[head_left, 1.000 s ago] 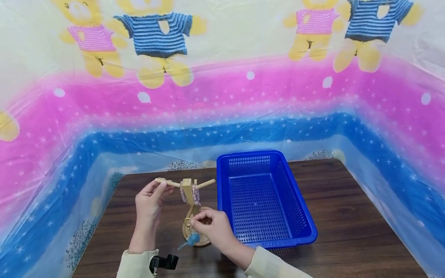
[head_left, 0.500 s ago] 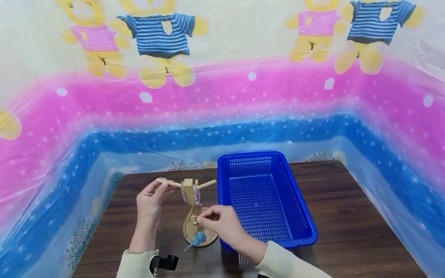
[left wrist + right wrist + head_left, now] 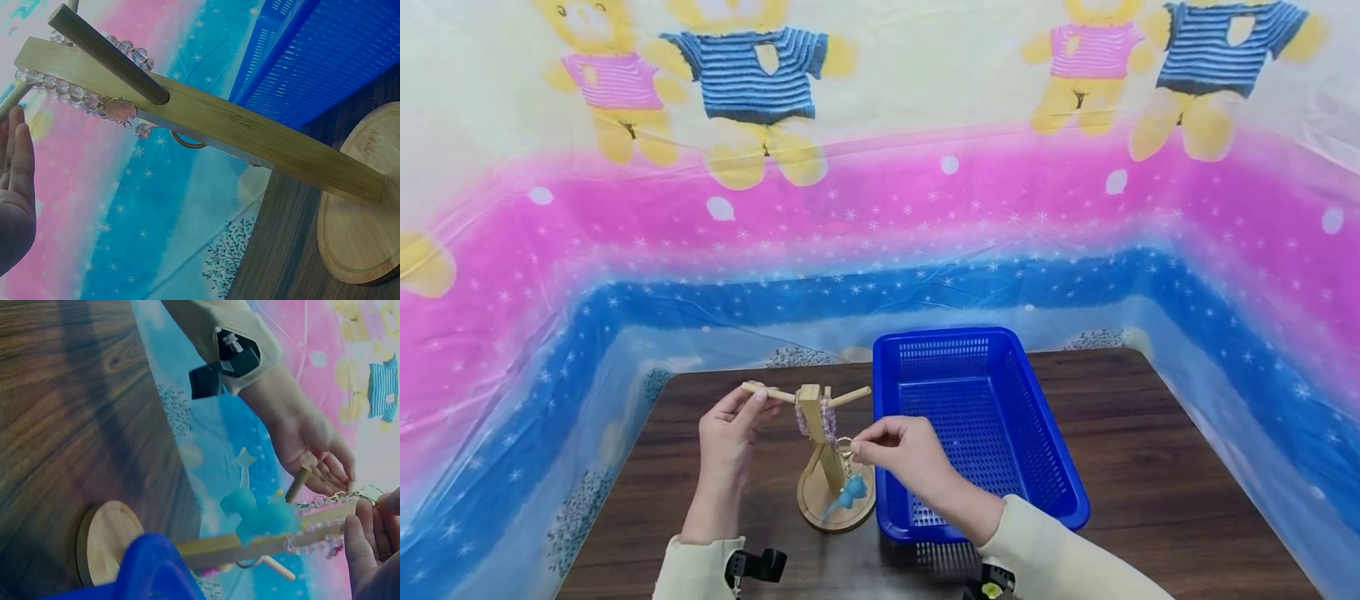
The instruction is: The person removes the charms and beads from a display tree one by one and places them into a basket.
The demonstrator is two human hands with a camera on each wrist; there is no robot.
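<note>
Beside the blue basket (image 3: pixel 886 375), the right hand (image 3: pixel 904 450) pinches a blue keychain (image 3: pixel 852 490) by its ring near the wooden stand (image 3: pixel 810 412), whose peg (image 3: pixel 784 397) the left hand (image 3: pixel 728 425) pinches, seemingly a hanging step that next calls for aligning ring with peg tip.

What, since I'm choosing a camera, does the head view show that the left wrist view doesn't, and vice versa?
Only the head view shows the right hand pinching the blue keychain.
Only the left wrist view makes out the pink charm on the pale beads.
Both share those beads, the wooden stand, blue basket, left hand and table.
</note>
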